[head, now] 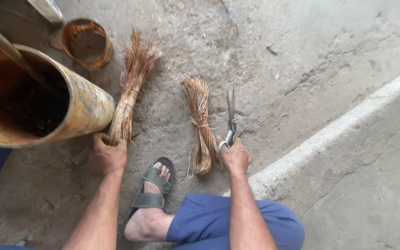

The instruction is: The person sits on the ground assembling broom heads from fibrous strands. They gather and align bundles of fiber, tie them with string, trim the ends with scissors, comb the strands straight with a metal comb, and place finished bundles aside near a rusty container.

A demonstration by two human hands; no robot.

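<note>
1. Two bundles of thin copper-coloured strands are lying on the concrete floor [302, 60]. The left bundle [129, 88] is the longer one, straw-brown, flaring into a frayed brush at its far end and narrowing toward the near end. The right bundle [201, 124] is shorter, brighter orange, and is tied with a twist of strand about its middle.
2. Counted: two strand bundles, one pair of scissors [231, 121], two rusty cylindrical vessels, one sandalled foot [156, 183], two hands.
3. The left hand [108, 155] is pressing down on the near end of the left bundle; its fingers are curled closed around that end, holding it against the floor.
4. The right hand [235, 157] is gripping the handles of the scissors, fingers clenched through the loops; the long blades are pointing away from the person, and how far they are parted cannot be told.
5. The right bundle is lying between the two hands, its near end just beside the right hand and touching or nearly touching the scissor handles; it is well apart from the left hand.
6. The large rusty drum [82, 109] is lying tilted at the left, touching the left bundle; the small rusty can [88, 42] is standing beyond it.
</note>
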